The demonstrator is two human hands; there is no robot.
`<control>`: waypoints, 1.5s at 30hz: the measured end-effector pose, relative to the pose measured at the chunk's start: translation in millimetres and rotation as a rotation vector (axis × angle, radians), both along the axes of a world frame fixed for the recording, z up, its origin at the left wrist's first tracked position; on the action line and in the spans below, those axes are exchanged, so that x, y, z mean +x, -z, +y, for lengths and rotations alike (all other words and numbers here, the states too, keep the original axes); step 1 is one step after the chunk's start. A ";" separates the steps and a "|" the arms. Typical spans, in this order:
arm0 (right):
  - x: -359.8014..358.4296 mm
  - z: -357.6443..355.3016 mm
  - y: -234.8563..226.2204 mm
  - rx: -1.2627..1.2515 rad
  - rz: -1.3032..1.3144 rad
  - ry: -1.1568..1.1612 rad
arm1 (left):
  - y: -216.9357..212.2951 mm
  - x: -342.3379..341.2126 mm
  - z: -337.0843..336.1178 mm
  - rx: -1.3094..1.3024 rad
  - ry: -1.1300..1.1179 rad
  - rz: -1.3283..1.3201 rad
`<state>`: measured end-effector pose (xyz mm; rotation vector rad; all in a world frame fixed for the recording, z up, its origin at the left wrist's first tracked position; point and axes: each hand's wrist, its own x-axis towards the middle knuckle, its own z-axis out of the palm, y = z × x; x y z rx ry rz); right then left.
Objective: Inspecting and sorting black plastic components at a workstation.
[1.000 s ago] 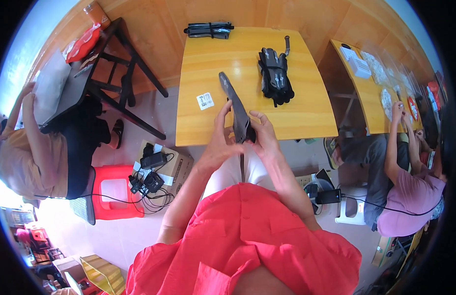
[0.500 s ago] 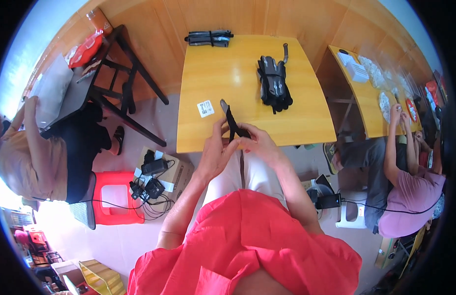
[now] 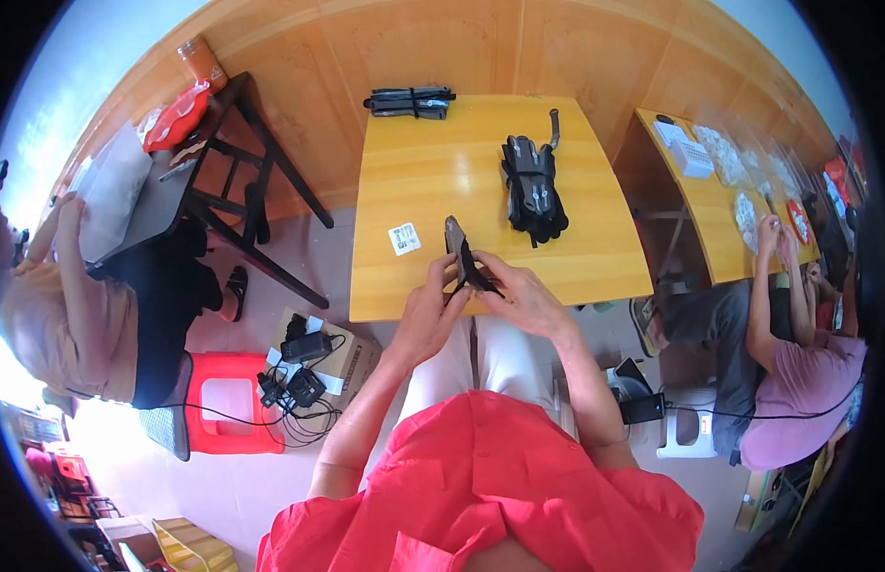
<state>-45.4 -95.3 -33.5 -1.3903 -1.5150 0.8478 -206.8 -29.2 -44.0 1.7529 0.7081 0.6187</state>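
Both my hands hold a small flat dark object (image 3: 458, 250), like a folded black strap or pouch, over the near edge of the yellow wooden table (image 3: 433, 172). My left hand (image 3: 431, 310) grips its lower left side. My right hand (image 3: 524, 294) pinches its right side with the fingertips. A pile of black gloves or straps (image 3: 534, 187) lies on the table beyond my hands. A small white printed label (image 3: 402, 238) lies on the table just left of the held object.
A black bundle (image 3: 409, 101) lies at the table's far edge. A cardboard box with chargers and cables (image 3: 314, 353) and a red stool (image 3: 228, 405) sit on the floor at left. One person sits at a dark table left, another at a yellow table right.
The held dark object was long and raised over the table one second ago; now it is shorter, folded, and lower, close to the table's near edge between my hands.
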 end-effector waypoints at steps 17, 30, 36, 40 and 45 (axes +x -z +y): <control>-6.9 11.3 -2.5 0.281 -0.426 0.365 | -40.6 37.3 14.8 0.651 -0.114 0.501; 6.1 8.0 -21.6 0.143 -0.332 0.288 | -33.4 30.2 23.6 0.377 0.054 0.312; -3.4 13.7 -30.8 0.169 -0.448 0.340 | -42.0 33.8 22.8 0.484 0.004 0.357; -6.8 11.2 -28.9 0.273 -0.347 0.316 | -46.1 41.8 14.1 0.317 -0.112 0.263; 3.1 11.6 -19.3 0.293 -0.295 0.281 | -42.4 41.3 10.8 0.327 -0.167 0.282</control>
